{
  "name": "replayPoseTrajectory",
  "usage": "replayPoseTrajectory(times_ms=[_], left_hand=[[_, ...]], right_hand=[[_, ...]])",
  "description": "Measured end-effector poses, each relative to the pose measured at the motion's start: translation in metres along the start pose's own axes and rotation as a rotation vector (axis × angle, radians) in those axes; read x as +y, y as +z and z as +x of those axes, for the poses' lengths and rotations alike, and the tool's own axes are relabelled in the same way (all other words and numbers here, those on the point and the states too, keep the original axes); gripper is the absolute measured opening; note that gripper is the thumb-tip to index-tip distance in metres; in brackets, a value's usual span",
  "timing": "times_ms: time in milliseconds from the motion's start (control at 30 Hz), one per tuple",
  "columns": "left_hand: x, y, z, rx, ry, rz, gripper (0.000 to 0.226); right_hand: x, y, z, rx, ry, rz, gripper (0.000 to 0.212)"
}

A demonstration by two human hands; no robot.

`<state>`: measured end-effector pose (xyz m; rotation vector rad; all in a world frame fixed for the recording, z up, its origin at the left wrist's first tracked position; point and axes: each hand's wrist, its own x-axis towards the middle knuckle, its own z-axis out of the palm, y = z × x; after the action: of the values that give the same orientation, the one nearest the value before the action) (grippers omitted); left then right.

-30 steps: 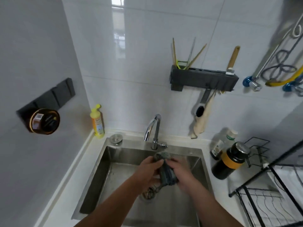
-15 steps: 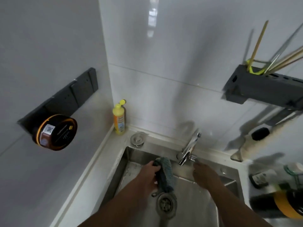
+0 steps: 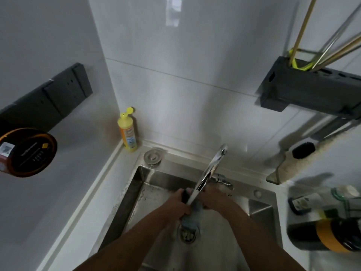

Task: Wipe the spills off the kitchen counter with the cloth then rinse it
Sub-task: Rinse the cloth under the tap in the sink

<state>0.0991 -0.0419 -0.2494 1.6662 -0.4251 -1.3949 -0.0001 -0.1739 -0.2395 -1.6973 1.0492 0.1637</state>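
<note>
A wet blue-grey cloth (image 3: 192, 219) hangs over the drain (image 3: 188, 234) of the steel sink (image 3: 259, 207). My left hand (image 3: 176, 204) grips its upper left part. My right hand (image 3: 212, 198) holds it from the right, close against the left hand. Water runs from the chrome faucet (image 3: 212, 167) down onto the cloth between my hands. The top of the cloth is hidden behind the spout and my fingers.
A yellow detergent bottle (image 3: 127, 132) stands in the counter's back left corner, a metal sink plug (image 3: 152, 157) beside it. Dark bottles (image 3: 320, 231) stand on the counter right of the sink. A dark utensil rack (image 3: 304, 90) and hanging brush (image 3: 302, 150) are on the wall.
My right hand left the faucet handle and came back onto the cloth. Water now runs over the cloth. The camera moved closer and tilted down.
</note>
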Motion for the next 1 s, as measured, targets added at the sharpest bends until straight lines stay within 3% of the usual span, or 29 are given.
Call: replayPoseTrajectory(times_ms=[67,167,267,333,400,467,567,700,833,933,1000], left_hand=[[0.005,0.001,0.0,0.017,0.013,0.025,0.059],[0.003,-0.006,-0.002,0.062,-0.057,0.023,0.034],[-0.005,-0.013,-0.01,-0.113,-0.238,-0.093,0.034],[-0.011,-0.016,-0.01,-0.168,-0.259,-0.187,0.033],[-0.015,-0.02,-0.008,-0.128,-0.209,-0.379,0.028],[-0.017,-0.021,-0.005,-0.038,-0.181,-0.575,0.029],[-0.017,-0.012,-0.005,0.011,-0.182,-0.737,0.029],[-0.01,0.0,-0.007,0.012,-0.101,-0.713,0.035],[-0.016,0.004,-0.002,0.077,-0.15,-0.564,0.033],[-0.024,0.018,-0.001,0.119,-0.186,-0.514,0.038],[-0.027,0.021,-0.006,0.143,-0.197,-0.564,0.038]], right_hand=[[-0.001,0.0,0.0,-0.073,0.074,-0.03,0.038],[0.001,-0.005,0.003,0.049,0.082,0.053,0.03],[0.005,0.0,0.002,0.056,0.111,0.393,0.025],[0.004,0.009,-0.005,0.054,0.074,0.489,0.016],[0.002,0.017,-0.011,0.111,-0.042,0.365,0.008],[-0.004,0.033,-0.018,0.105,-0.148,0.202,0.018],[-0.013,0.071,-0.027,0.149,-0.207,0.143,0.01],[-0.019,0.095,-0.017,0.398,-0.09,0.071,0.025],[-0.011,0.089,0.008,0.464,0.007,0.163,0.011],[0.009,0.075,0.02,0.46,0.201,0.345,0.017],[0.012,0.068,0.022,0.564,0.256,0.374,0.023]])
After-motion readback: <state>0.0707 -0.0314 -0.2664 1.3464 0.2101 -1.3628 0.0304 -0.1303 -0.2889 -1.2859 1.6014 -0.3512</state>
